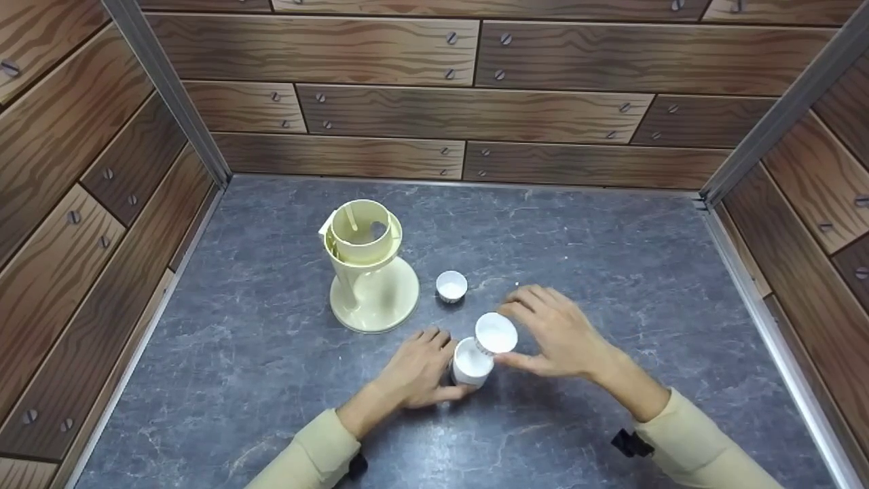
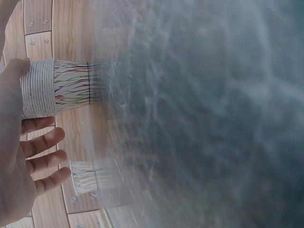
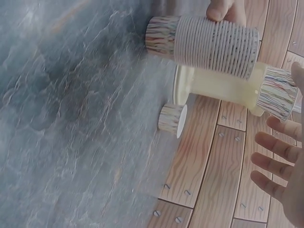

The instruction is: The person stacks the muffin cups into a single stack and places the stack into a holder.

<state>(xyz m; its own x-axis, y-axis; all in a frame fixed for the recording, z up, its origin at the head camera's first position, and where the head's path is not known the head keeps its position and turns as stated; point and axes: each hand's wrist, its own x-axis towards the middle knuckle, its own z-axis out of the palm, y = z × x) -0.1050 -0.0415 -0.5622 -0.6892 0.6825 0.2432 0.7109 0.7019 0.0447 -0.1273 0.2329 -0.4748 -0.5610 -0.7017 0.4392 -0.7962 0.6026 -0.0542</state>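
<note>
My left hand [image 1: 419, 370] grips a stack of white paper cups [image 1: 473, 370] between thumb and index finger. In the left wrist view the stacked cups [image 2: 40, 89] show many layered rims, and the lowest cup's side bears coloured wavy lines. My right hand [image 1: 560, 336] pinches one paper cup [image 1: 495, 333] just above and to the right of the stack's mouth. Seen in the right wrist view, this single cup [image 3: 278, 92] is apart from the stack, and my other right fingers are spread. Beyond the hands, another paper cup [image 1: 451, 287] stands upright on the table.
A cream plastic stand [image 1: 373, 295] with a round base and an open ring-shaped top stands to the left of the lone cup. The dark marbled table [image 1: 271, 380] is bordered by wood-patterned walls [image 1: 468, 109] at the back and both sides.
</note>
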